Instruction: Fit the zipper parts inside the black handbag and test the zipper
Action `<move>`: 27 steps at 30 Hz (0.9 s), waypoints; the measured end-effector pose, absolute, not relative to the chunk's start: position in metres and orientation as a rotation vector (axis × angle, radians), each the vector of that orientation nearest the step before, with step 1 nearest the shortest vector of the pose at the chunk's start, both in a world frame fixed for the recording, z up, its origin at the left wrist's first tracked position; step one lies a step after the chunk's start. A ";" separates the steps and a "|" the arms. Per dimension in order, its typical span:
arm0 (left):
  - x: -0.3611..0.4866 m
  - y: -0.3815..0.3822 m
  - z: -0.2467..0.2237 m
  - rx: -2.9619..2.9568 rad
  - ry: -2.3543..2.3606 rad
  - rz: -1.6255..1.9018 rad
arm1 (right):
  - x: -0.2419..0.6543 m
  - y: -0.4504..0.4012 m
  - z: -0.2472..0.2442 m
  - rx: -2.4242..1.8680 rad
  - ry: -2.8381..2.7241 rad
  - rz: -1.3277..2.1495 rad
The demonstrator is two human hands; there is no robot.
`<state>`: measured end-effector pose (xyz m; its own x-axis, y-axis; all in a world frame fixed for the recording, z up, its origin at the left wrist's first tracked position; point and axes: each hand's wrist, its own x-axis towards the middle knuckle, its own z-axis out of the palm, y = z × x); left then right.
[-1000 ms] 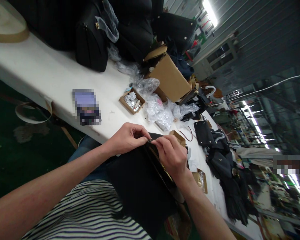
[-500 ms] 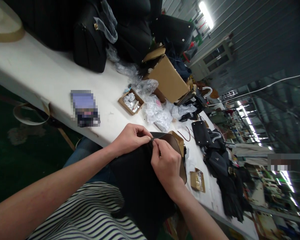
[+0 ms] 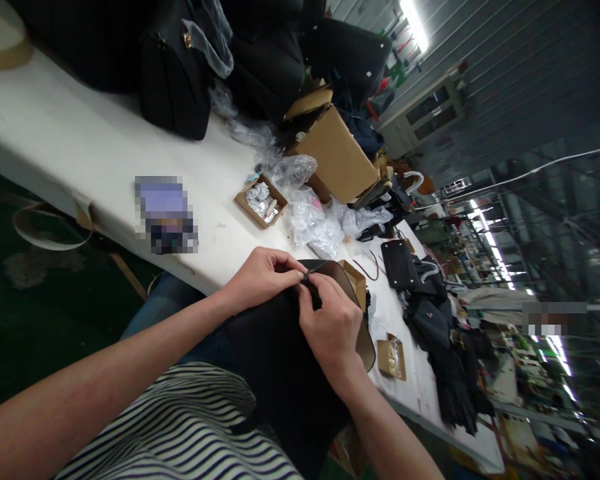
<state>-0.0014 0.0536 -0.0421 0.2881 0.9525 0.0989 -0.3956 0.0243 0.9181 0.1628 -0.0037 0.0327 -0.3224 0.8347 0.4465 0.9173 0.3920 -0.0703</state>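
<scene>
A black bag-like piece [image 3: 275,360] with a brownish inner side lies across my lap, against the table edge. At its upper edge my left hand [image 3: 265,279] is closed, thumb and index finger pinching a thin dark strip [image 3: 309,272]. My right hand [image 3: 334,317] is bent in close beside it, its thumb and index finger curled at the same spot. Whether the right fingertips grip the strip or the bag's edge is too small to make out. Most of the bag's opening is hidden by the right hand.
On the white table [image 3: 105,153] stand black bags [image 3: 175,87], a small box of wrapped parts [image 3: 261,201], clear plastic bags [image 3: 313,223] and a large cardboard box [image 3: 337,153]. A blurred-out item [image 3: 165,213] lies left. More black bags [image 3: 430,327] and a small carton [image 3: 391,357] are right.
The fingertips have shifted slightly, and the thin dark strip shows more plainly between them. Both hands stay at the bag's edge. The whole view has moved a little.
</scene>
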 end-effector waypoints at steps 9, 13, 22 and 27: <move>0.001 0.049 -0.043 1.120 0.661 1.197 | 0.161 0.001 0.034 -1.478 -2.200 -0.264; 0.000 0.050 -0.035 1.217 0.741 1.236 | 0.161 0.003 0.034 -1.518 -2.209 -0.248; 0.000 0.052 -0.031 1.275 0.789 1.218 | 0.164 0.009 0.036 -1.484 -2.212 -0.131; -0.006 0.056 -0.031 1.403 0.783 1.181 | 0.167 0.013 0.035 -1.487 -2.195 -0.062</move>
<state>-0.0056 0.0564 -0.0311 0.2874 0.9298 0.2301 -0.1506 -0.1933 0.9695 0.1672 0.0133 0.0349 -0.2906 0.8627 0.4138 0.8847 0.4070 -0.2273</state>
